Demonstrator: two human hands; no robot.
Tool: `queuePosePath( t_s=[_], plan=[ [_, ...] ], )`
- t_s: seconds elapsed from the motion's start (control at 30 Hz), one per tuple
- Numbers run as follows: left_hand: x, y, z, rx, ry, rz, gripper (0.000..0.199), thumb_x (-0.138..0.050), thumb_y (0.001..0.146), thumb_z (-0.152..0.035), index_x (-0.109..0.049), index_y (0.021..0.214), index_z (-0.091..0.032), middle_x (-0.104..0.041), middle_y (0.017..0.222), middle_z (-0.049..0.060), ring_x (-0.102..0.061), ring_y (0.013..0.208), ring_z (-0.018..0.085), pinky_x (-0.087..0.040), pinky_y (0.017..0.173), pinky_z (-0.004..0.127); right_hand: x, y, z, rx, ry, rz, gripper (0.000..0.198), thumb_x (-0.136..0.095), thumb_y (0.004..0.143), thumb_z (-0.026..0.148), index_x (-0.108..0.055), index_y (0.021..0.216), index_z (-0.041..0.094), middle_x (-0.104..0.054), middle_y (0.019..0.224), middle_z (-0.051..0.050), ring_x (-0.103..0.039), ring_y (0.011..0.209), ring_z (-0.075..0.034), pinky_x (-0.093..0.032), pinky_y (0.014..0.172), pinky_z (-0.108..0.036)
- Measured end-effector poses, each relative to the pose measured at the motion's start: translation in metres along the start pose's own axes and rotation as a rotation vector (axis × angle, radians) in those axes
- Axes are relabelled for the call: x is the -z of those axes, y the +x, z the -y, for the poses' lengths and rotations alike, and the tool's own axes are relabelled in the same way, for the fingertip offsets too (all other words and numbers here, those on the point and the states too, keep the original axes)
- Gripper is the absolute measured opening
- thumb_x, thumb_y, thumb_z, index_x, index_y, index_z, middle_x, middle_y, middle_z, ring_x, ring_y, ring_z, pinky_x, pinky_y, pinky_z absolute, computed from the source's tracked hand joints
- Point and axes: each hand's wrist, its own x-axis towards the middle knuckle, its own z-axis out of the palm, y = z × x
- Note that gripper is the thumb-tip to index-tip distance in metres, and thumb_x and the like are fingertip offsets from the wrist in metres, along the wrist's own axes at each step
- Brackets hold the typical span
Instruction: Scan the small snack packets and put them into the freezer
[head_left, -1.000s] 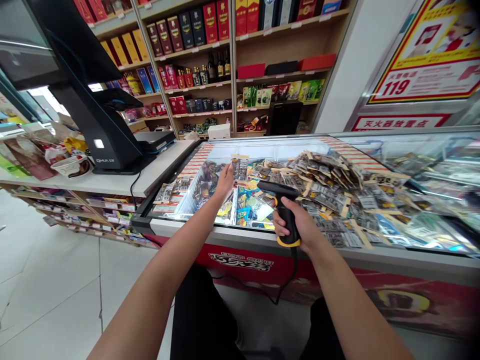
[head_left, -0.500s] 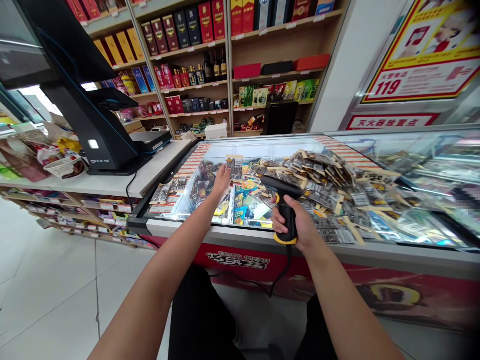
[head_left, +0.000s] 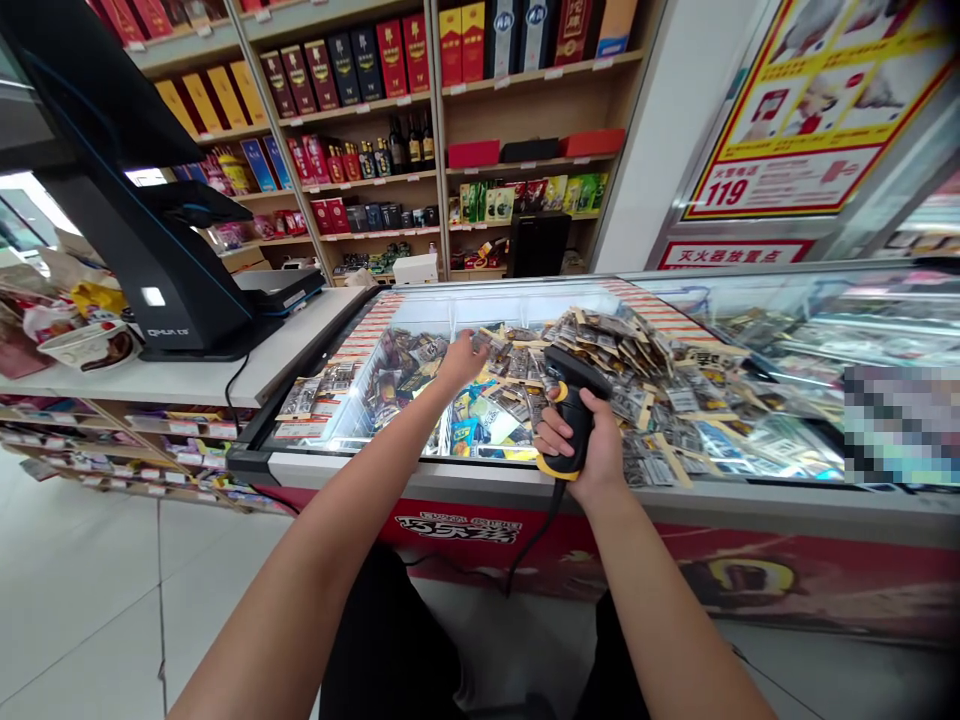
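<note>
My right hand (head_left: 589, 445) grips a black and yellow barcode scanner (head_left: 576, 405) by its handle, its head tilted up and to the left. From the handle a black cable (head_left: 536, 545) hangs down the freezer's front. My left hand (head_left: 466, 360) reaches over the glass top with its fingers apart and no packet visible in them. Close by its fingertips lie small snack packets (head_left: 517, 360) with tan top strips. More such packets form a heap (head_left: 615, 335) beyond and to the right of the scanner. A few packets (head_left: 319, 390) lie at the glass's left end.
The chest freezer (head_left: 315, 470) holds colourful wrapped goods under its glass. To the left, a counter (head_left: 292, 345) bears a black checkout terminal (head_left: 161, 270) and a white bowl (head_left: 90, 345). Shelves (head_left: 352, 105) with boxes and bottles stand behind. A fire notice (head_left: 810, 130) hangs at right.
My left hand has let go of the packet it held up and moved slightly right toward the other packets. The scanner stays in my right hand. The view has shifted a little right.
</note>
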Motion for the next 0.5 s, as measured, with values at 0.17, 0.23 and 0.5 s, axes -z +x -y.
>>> queuePosePath(
  t_s=[0.17, 0.23, 0.5],
  plan=[
    [-0.014, -0.015, -0.012, -0.206, 0.362, 0.095, 0.05, -0.053, 0.107, -0.057, -0.071, 0.126, -0.015, -0.075, 0.123, 0.024, -0.066, 0.127, 0.042, -0.049, 0.107, 0.049, -0.002, 0.0, 0.0, 0.002, -0.026, -0.011, 0.039, -0.079, 0.083, 0.053, -0.058, 0.096, 0.024, -0.035, 0.058, 0.01, -0.025, 0.041, -0.007, -0.035, 0.042, -0.021],
    [-0.01, -0.021, -0.012, -0.263, 0.39, 0.115, 0.052, -0.046, 0.109, -0.058, -0.071, 0.13, -0.017, -0.074, 0.126, 0.023, -0.063, 0.129, 0.041, -0.047, 0.11, 0.05, -0.002, 0.0, 0.0, -0.007, -0.018, -0.018, 0.038, -0.08, 0.082, 0.053, -0.058, 0.095, 0.024, -0.034, 0.058, 0.01, -0.023, 0.042, -0.007, -0.034, 0.042, -0.022],
    [0.079, -0.053, 0.027, -0.107, 0.877, -0.075, 0.047, -0.057, 0.105, -0.048, -0.066, 0.139, -0.017, -0.063, 0.144, 0.025, -0.051, 0.139, 0.046, -0.042, 0.112, 0.06, -0.004, -0.001, 0.003, -0.03, -0.06, -0.007, 0.033, -0.075, 0.088, 0.052, -0.058, 0.097, 0.025, -0.03, 0.059, 0.009, -0.019, 0.043, -0.008, -0.035, 0.042, -0.022]
  ],
)
